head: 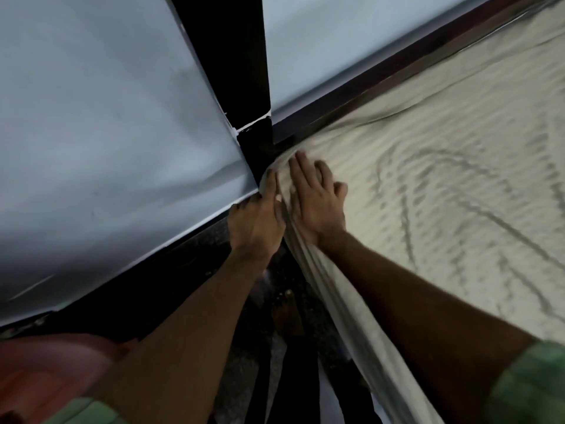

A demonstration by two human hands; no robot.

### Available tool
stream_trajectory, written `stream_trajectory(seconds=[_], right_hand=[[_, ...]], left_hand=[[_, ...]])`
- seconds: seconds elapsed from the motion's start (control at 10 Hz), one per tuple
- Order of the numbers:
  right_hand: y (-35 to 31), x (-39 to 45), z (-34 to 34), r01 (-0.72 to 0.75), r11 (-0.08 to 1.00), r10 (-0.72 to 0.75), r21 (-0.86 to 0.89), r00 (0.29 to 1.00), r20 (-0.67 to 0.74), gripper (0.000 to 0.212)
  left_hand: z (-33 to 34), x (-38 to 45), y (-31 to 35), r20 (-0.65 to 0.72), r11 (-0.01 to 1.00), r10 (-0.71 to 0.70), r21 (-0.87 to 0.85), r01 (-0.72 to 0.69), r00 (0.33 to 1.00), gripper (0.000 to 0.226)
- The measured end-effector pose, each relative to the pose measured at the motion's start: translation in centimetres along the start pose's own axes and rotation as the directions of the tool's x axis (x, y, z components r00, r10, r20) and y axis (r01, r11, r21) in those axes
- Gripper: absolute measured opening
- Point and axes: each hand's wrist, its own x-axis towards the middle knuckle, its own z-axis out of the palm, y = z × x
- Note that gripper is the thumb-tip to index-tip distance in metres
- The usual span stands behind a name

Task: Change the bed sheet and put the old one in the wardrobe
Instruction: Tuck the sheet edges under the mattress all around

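Note:
A cream bed sheet (443, 185) with a faint stitched pattern covers the mattress on the right. It is wrinkled, and its side hangs down over the near edge. Both hands are at the mattress corner next to the wall. My right hand (318, 200) lies flat on top of the sheet, fingers spread and pointing at the corner. My left hand (256, 224) is at the side of the corner with its fingers curled against the sheet's edge. Whether it grips the fabric cannot be made out.
Pale blue-grey walls (107, 133) meet at a dark vertical strip (235, 56) just behind the corner. A dark wooden bed frame (397, 75) runs along the far side. The dark floor and my bare foot (289, 313) lie below. Pink cloth (46, 368) sits bottom left.

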Motion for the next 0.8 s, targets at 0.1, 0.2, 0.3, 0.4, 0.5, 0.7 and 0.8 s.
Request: stream_trajectory(seconds=[0.1, 0.2, 0.3, 0.4, 0.5, 0.7, 0.8], right_hand=[[-0.1, 4.6, -0.3, -0.008, 0.993, 0.012, -0.114, 0.999, 0.03, 0.047], [-1.4, 7.5, -1.3, -0.04, 0.986, 0.06, -0.161, 0.991, 0.124, 0.044], [-2.2, 7.6, -0.8, -0.07, 0.985, 0.087, -0.158, 0.991, 0.104, 0.046], [-2.1, 3.2, 1.4, -0.072, 0.997, 0.073, 0.013, 0.99, -0.118, 0.05], [-2.2, -4.1, 3.4, -0.036, 0.995, 0.049, 0.095, 0.99, -0.132, 0.075], [-6.8, -14.0, 7.2, 0.092, 0.817, 0.063, 0.569, 0.967, -0.247, 0.047], [-8.6, -10.5, 9.6, -0.315, -0.03, 0.559, 0.948, 0.782, 0.277, 0.04]], left_hand=[[0.6, -1.4, -0.2, -0.025, 0.979, -0.033, -0.204, 0.027, 0.999, 0.056], [1.4, -2.2, -0.5, 0.012, 0.916, 0.07, -0.397, -0.059, 0.997, 0.058], [2.8, -1.2, -0.8, 0.128, 0.866, 0.081, -0.5, -0.006, 0.988, 0.067], [3.6, 0.5, -0.8, 0.252, 0.72, 0.031, -0.677, 0.154, 0.967, 0.071], [3.9, 3.0, -1.4, 0.455, 0.575, 0.004, -0.729, 0.37, 0.89, 0.056], [3.8, 6.1, -2.6, 0.725, 0.077, -0.169, -0.666, 0.742, 0.668, 0.035], [5.2, 5.6, -3.3, 0.774, -0.113, -0.128, -0.633, 0.766, 0.62, 0.035]])
